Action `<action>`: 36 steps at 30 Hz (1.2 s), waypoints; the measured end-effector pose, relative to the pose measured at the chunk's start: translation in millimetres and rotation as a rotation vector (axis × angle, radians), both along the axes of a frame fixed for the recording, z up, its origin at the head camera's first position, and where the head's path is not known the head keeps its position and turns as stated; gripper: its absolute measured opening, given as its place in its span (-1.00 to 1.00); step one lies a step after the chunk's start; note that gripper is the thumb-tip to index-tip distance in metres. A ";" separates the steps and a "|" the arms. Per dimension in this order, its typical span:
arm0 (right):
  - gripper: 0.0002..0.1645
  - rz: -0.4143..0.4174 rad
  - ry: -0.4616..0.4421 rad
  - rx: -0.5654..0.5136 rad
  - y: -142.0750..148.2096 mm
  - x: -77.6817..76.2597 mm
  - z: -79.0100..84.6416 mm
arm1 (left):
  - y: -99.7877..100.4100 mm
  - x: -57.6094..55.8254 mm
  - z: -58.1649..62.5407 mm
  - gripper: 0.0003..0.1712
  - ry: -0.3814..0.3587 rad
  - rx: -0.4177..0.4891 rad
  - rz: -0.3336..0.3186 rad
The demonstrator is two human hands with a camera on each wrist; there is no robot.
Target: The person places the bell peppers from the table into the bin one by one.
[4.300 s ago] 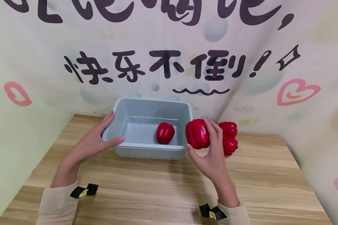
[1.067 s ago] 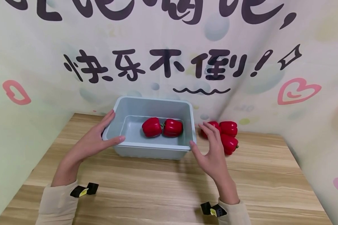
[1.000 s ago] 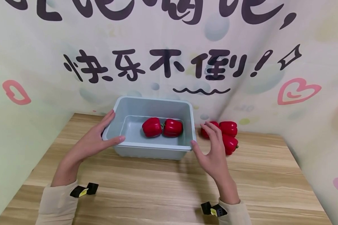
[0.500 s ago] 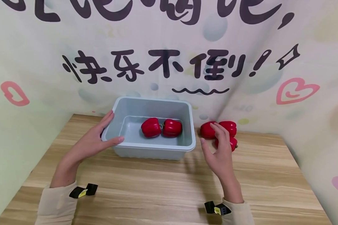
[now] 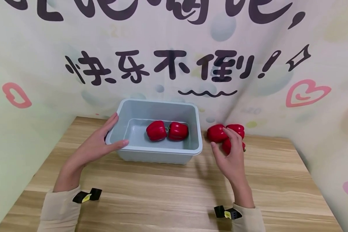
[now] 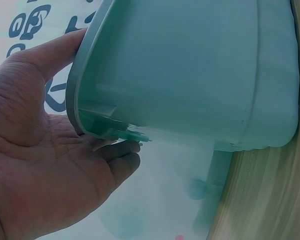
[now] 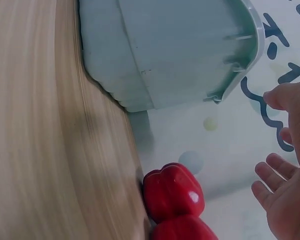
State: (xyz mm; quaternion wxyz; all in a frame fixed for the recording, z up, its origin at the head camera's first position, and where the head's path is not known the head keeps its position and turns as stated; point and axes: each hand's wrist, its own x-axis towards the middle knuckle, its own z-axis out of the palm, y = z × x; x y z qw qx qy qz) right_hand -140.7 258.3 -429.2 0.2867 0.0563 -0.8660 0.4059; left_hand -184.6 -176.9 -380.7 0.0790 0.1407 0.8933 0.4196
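A pale blue plastic bin stands on the table with two red bell peppers lying inside it. My left hand holds its left front corner, thumb over the rim; in the left wrist view the fingers of the left hand curl beneath the rim. To the right of the bin my right hand hovers near three more red bell peppers, partly covering them in the head view. Nothing is in the right hand, its fingers slightly bent and spread from the thumb.
The wood-grain table extends in front of the bin and to both sides. Close behind stands a printed cloth backdrop with dark lettering. Black tags hang at both sleeve cuffs.
A second pepper, earlier in my right hand, now lies in the bin, and the first has shifted. The right hand, empty since, has moved right to the loose peppers. The left hand stays put.
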 end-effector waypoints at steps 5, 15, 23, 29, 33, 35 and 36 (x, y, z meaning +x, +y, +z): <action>-0.20 -0.024 -0.014 -0.019 5.1 1.8 -1.5 | 0.5 -0.7 -0.3 0.24 -0.003 0.007 0.000; -0.23 -0.062 -0.065 -0.084 20.2 10.5 -6.3 | -0.5 0.2 0.7 0.23 0.005 -0.013 -0.005; -0.24 -0.107 -0.060 -0.092 32.2 12.8 -11.4 | 1.2 1.0 1.4 0.24 0.011 -0.009 -0.009; -0.26 -0.134 -0.072 -0.133 43.0 12.0 -14.4 | 1.2 0.6 1.6 0.25 0.016 -0.004 -0.009; -0.26 -0.144 -0.088 -0.153 48.0 11.8 -17.4 | 0.7 1.3 1.1 0.24 0.014 0.001 -0.007; -0.24 -0.149 -0.097 -0.158 49.8 12.5 -18.8 | 0.5 1.4 0.5 0.24 0.012 0.005 -0.008; -0.24 -0.152 -0.100 -0.161 50.7 13.0 -19.4 | 0.6 1.5 0.3 0.24 0.010 0.006 -0.008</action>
